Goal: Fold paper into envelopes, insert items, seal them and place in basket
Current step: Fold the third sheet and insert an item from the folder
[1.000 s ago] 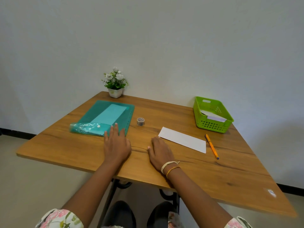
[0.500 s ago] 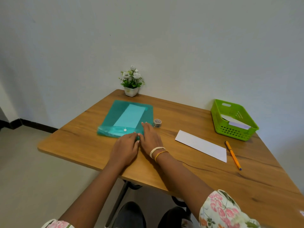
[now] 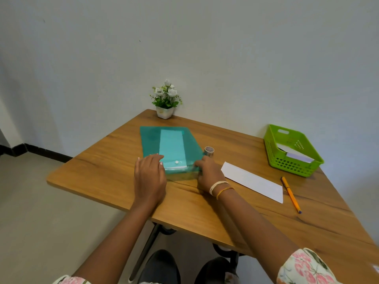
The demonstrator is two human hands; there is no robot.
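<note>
While the left hand presses flat on one folder, the right hand pinches its flap (one tape roll just beyond).

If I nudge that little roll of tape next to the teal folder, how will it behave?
The tape roll looks small and hollow, so it is probably light and would slide easily on the smooth wooden table. It seems to sit on its flat end, so a gentle push should shift it rather than roll it. Tipped onto its edge, it would likely roll.
</note>
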